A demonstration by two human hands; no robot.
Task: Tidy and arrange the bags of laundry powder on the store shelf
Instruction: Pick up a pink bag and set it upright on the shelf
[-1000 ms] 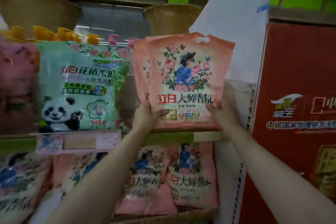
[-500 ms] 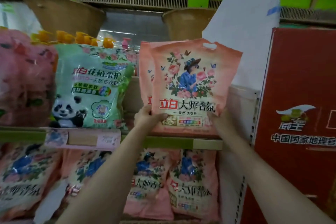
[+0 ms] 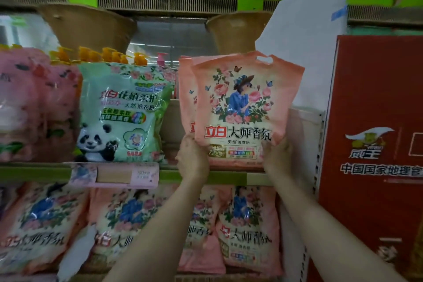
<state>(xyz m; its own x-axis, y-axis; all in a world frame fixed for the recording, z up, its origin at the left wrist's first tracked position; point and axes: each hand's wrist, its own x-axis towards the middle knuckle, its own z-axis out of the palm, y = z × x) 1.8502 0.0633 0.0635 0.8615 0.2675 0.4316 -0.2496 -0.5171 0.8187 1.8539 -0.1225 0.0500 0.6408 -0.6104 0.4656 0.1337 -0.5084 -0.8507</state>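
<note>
A pink laundry powder bag (image 3: 242,107) with a flower picture stands upright at the right end of the upper shelf (image 3: 34,170). My left hand (image 3: 192,160) grips its lower left corner and my right hand (image 3: 278,160) grips its lower right corner. A second pink bag (image 3: 185,96) stands just behind it, mostly hidden. To the left stands a green panda bag (image 3: 121,112), then more pink bags (image 3: 34,103) at the far left. Several pink bags (image 3: 249,229) lean on the lower shelf.
A red carton (image 3: 375,144) stands right of the shelf's white upright (image 3: 319,144). Brown cardboard pieces (image 3: 235,32) and a white sheet (image 3: 304,52) stand behind the bags. Orange pump bottles (image 3: 109,55) show behind the green bag. A pink price label (image 3: 114,175) hangs on the shelf edge.
The pink bag has settled a little lower onto the shelf edge and both hands stay on its bottom corners. The view has shifted slightly, showing more of the left shelf.
</note>
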